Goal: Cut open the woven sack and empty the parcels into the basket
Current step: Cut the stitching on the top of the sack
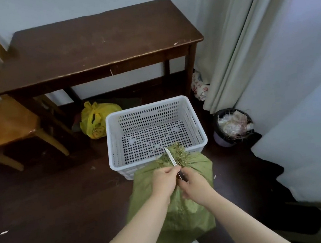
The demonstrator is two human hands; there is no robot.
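Observation:
A green woven sack (178, 213) stands on the dark floor in front of me, its frayed, gathered neck (179, 155) resting over the near rim of a white perforated plastic basket (197, 121). The basket holds nothing. My left hand (165, 179) grips the sack just below the neck. My right hand (194, 187) holds a small knife (170, 157) by its dark handle, the blade pointing away from me and lying against the bunched neck. No parcels are visible; the sack hides its contents.
A dark wooden table (95, 46) stands against the wall behind the basket. A yellow plastic bag (95, 119) lies under it. A wooden chair (1, 119) is at left. A full small waste bin (234, 126) and a curtain (236, 42) are at right.

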